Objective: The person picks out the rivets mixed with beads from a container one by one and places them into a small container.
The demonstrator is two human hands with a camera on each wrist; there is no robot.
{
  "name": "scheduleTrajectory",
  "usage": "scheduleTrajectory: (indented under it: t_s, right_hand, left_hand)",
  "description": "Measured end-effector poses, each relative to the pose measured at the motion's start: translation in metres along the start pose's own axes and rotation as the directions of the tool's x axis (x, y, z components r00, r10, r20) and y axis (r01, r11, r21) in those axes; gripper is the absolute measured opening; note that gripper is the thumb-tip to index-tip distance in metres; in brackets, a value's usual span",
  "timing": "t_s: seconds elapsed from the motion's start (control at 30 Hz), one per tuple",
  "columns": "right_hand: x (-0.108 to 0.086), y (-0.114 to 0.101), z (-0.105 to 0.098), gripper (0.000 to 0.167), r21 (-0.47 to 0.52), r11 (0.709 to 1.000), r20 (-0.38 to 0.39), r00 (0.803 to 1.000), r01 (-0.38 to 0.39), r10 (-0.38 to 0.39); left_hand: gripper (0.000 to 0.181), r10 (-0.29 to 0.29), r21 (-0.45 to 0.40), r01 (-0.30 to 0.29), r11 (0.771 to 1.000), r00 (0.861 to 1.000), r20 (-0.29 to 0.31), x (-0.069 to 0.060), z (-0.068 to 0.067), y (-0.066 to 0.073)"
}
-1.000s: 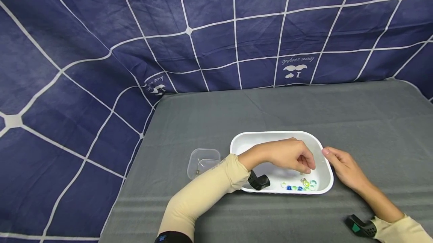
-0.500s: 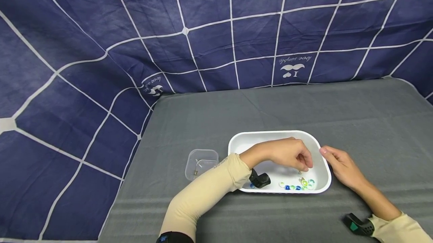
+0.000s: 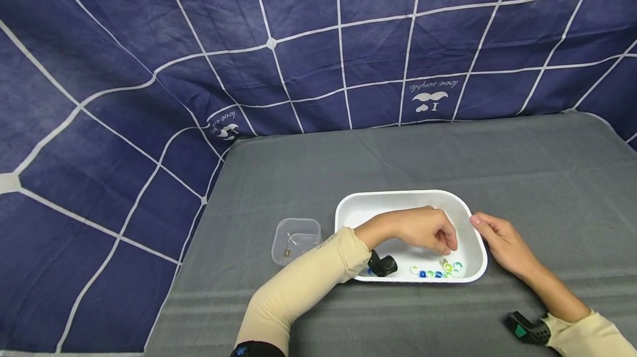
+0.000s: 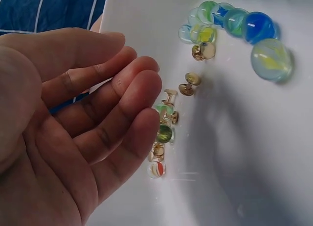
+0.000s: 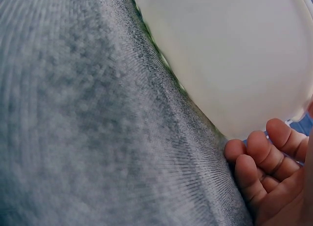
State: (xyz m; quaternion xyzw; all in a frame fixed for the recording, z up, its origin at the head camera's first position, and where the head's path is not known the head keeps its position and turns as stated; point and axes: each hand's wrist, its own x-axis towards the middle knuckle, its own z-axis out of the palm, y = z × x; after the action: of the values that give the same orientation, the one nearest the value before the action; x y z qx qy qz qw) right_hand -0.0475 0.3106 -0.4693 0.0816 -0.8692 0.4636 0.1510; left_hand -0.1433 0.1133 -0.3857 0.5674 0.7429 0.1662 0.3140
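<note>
Over the right part of the white tray [image 3: 393,194], the left hand [image 3: 428,228] hangs with bent fingers. The left wrist view shows that hand [image 4: 93,123] with its fingers loosely curved, a gap between thumb and fingers, and nothing visibly held. Beyond its fingertips lie several glass marbles [image 4: 258,27] and small gold double-ended pieces [image 4: 189,84] on the tray floor. At the tray's right end, the right hand [image 3: 507,245] grips the rim, thumb on top. In the right wrist view, the fingers of the right hand [image 5: 274,169] lie against the outer wall of the tray [image 5: 234,64].
A clear plastic box [image 3: 281,230] with a few small metallic pieces stands left of the tray, partly behind the left sleeve [image 3: 298,279]. Grey cloth [image 3: 318,169] covers the table, and a blue curtain with white lines hangs behind and at the left.
The left hand has shifted slightly within the tray and its fingers sit a little lower. The right hand keeps its grip on the rim. The head view has moved slightly.
</note>
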Motion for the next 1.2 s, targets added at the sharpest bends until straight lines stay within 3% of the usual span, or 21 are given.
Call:
scheduleTrajectory:
  t_s: [0.33, 0.87, 1.2]
  right_hand:
    - [0.001, 0.0, 0.0, 0.024, -0.004, 1.0, 0.001, 1.0, -0.001, 0.001]
    - [0.0, -0.001, -0.001, 0.024, -0.027, 1.0, -0.002, 1.0, -0.014, 0.014]
    - [0.001, 0.0, 0.0, 0.026, 0.021, 1.0, 0.01, 1.0, 0.011, -0.011]
  left_hand:
    - [0.01, -0.009, 0.028, 0.008, 1.0, 1.0, 0.027, 0.003, 0.002, -0.004]
    - [0.019, 0.003, 0.034, -0.008, 0.999, 0.993, 0.121, 0.008, 0.008, -0.007]
    - [0.016, 0.011, 0.109, -0.023, 0.994, 0.994, 0.106, 0.012, 0.012, -0.006]
